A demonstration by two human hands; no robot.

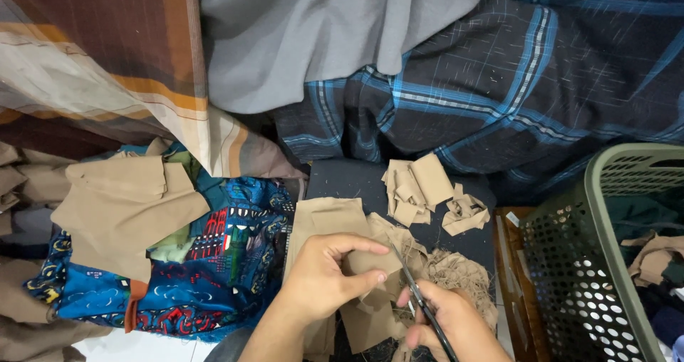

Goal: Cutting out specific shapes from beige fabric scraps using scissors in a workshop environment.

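Note:
My left hand (324,276) pinches a small tan fabric piece (374,262) between thumb and fingers, low in the middle of the view. My right hand (449,319) grips dark scissors (420,298), whose blades point up toward that piece's right edge. Under both hands lies a larger tan fabric panel (324,219) and a frayed tan tangle of scraps (459,273). A small heap of cut tan pieces (420,187) rests just beyond on a dark surface.
A grey-green perforated laundry basket (591,248) with clothes stands at the right. Folded tan cloth (125,205) lies on blue patterned fabric (235,262) at the left. Dark blue plaid cloth (513,84), grey cloth (313,34) and brown striped cloth (92,55) hang behind.

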